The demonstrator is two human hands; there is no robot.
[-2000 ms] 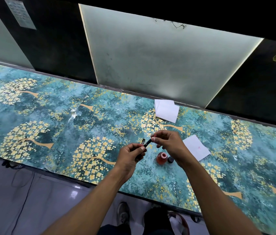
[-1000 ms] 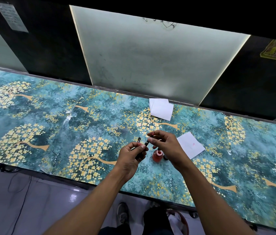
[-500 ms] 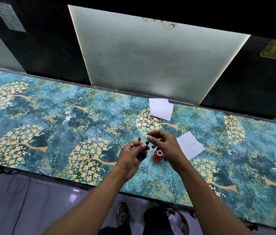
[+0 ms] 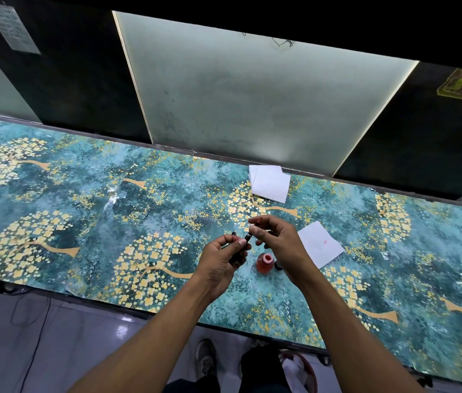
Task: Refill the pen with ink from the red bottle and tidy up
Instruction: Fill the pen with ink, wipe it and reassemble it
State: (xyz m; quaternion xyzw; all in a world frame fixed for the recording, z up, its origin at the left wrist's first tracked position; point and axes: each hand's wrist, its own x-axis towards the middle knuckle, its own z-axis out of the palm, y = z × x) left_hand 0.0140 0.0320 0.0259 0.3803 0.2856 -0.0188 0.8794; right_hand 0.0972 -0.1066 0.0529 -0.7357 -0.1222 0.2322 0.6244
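A black pen point(image 4: 245, 239) is gripped in my left hand point(image 4: 221, 258) above the table, its tip end pointing up and right. My right hand point(image 4: 276, 239) pinches the pen's upper end between thumb and fingers; a red smear shows on one fingertip. The red ink bottle point(image 4: 264, 262) stands open on the table just below and between my hands. Its small black cap point(image 4: 278, 267) lies right beside it, partly hidden by my right wrist.
A white paper point(image 4: 319, 246) with a red stain lies to the right of the bottle. Two more white sheets point(image 4: 271, 184) lie near the table's far edge. The table point(image 4: 82, 217) has a teal and gold tree cover. A frosted panel stands behind it.
My hands have stayed together on the pen above the bottle, with the right fingers shifting slightly at its upper end. The view drifted a little.
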